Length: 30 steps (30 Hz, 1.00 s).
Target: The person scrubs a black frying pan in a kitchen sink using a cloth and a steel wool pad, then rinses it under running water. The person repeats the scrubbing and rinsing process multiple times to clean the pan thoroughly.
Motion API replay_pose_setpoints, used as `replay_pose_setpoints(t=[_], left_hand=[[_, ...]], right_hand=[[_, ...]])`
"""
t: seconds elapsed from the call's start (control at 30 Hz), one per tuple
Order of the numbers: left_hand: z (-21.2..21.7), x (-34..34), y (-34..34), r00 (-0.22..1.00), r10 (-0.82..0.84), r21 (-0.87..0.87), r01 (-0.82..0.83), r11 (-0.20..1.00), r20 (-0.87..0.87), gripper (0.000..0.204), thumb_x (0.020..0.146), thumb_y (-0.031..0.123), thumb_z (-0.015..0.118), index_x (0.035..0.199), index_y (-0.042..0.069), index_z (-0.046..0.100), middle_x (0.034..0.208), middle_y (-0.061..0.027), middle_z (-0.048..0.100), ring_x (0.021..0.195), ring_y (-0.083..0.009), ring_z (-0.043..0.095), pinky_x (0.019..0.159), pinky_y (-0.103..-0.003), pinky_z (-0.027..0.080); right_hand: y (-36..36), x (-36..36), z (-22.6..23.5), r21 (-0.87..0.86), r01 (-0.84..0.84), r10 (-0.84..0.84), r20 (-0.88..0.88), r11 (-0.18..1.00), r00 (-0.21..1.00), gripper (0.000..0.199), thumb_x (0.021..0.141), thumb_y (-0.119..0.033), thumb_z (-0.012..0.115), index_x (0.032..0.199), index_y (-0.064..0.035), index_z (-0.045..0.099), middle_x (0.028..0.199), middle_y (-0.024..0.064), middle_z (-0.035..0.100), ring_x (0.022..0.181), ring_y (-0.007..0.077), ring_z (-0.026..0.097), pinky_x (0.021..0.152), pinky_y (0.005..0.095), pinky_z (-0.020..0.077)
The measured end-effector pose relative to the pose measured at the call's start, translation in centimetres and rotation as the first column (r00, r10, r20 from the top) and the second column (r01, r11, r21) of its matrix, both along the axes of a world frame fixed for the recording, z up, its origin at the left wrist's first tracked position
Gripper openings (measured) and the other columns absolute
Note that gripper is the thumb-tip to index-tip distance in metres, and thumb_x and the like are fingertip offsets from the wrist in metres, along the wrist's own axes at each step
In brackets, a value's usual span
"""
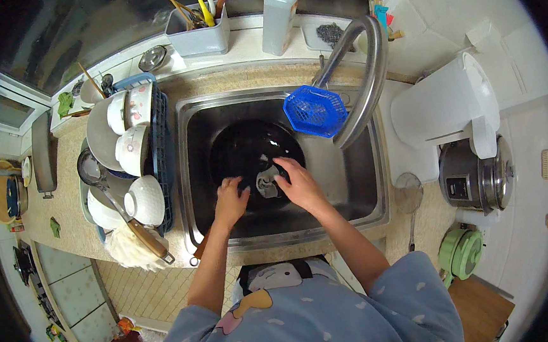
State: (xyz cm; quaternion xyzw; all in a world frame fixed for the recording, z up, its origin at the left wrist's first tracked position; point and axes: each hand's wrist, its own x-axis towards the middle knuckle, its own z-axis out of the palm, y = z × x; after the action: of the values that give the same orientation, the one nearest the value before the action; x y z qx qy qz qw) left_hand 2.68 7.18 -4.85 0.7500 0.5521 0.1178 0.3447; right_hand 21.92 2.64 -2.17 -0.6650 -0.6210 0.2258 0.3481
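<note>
Left hand: the left hand (230,199) lies palm down on the near left part of the wok (254,156), fingers spread and slightly bent, gripping nothing that shows.
Right hand: the right hand (300,185) rests flat on the wok's near right part, fingers stretched toward its middle; whether it holds anything under the palm, I cannot tell.
Between the hands: a small pale patch (266,183), foam or a cloth, too blurred to tell which.
Wok: black, round, wet and shiny, lying in the sink (364,190) and filling most of its left and middle.
Tap: the curved steel tap (366,79) arches over the sink's right side.
Basket: a blue mesh basket (315,110) sits at the sink's far right corner, beside the tap.
Rack: left of the sink, a dish rack (162,160) holds white bowls (144,200) and plates.
Far ledge: a grey utensil holder (197,33) and a pale bottle (279,15) with a yellow cap.
Right counter: a white appliance (450,104), with a steel cooker (478,176) nearer.
</note>
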Motion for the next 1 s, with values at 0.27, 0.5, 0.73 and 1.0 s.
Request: replay_pose_setpoints(t=[0.27,0.5,0.73,1.0], left_hand=[[1.5,4.6,6.6,0.709,0.15,-0.126,-0.087,0.988,0.689,0.02,0.082,0.009,0.055,0.099,0.0,0.059,0.088,-0.0132,0.064,0.082,-0.0193,0.061,0.073,-0.03,0.046],[-10.8,3.7,3.9,0.991,-0.11,-0.235,0.09,0.968,-0.073,0.027,0.077,0.01,0.049,0.097,0.016,0.065,0.107,-0.0137,0.058,0.099,-0.0313,0.055,0.085,-0.04,0.045],[-15.9,7.7,-0.7,0.739,-0.524,-0.182,0.497,0.849,-0.424,0.042,0.076,0.021,0.059,0.116,0.011,0.05,0.125,-0.0096,0.044,0.118,-0.0288,0.039,0.089,-0.043,0.04],[-13.1,8.6,1.2,0.828,-0.387,-0.258,0.302,0.918,-0.407,0.053,0.068,0.041,0.062,0.106,0.005,0.059,0.117,-0.0128,0.047,0.11,-0.0278,0.043,0.083,-0.04,0.043]], right_hand=[[7.6,-3.3,10.5,0.086,-0.07,0.101,-0.442,0.994,0.891,0.026,0.082,-0.003,0.053,0.108,-0.0039,0.056,0.101,0.0072,0.06,0.083,0.0145,0.058,0.073,0.0284,0.0484],[3.7,-1.8,3.4,-0.092,0.015,-0.046,-0.349,0.996,0.936,0.02,0.08,-0.003,0.056,0.1,-0.0018,0.059,0.093,0.013,0.062,0.08,0.0189,0.062,0.07,0.0276,0.0494],[-1.8,-0.6,2.9,-0.211,0.014,-0.092,-0.366,0.977,0.926,0.021,0.082,-0.003,0.052,0.102,-0.0021,0.057,0.092,0.0129,0.061,0.074,0.0202,0.06,0.066,0.0273,0.0475],[-1.1,-0.3,8.3,-0.311,-0.177,0.199,0.04,0.934,0.979,0.029,0.082,-0.014,0.054,0.11,-0.0073,0.053,0.1,0.0114,0.057,0.089,0.031,0.056,0.076,0.0363,0.0459]])
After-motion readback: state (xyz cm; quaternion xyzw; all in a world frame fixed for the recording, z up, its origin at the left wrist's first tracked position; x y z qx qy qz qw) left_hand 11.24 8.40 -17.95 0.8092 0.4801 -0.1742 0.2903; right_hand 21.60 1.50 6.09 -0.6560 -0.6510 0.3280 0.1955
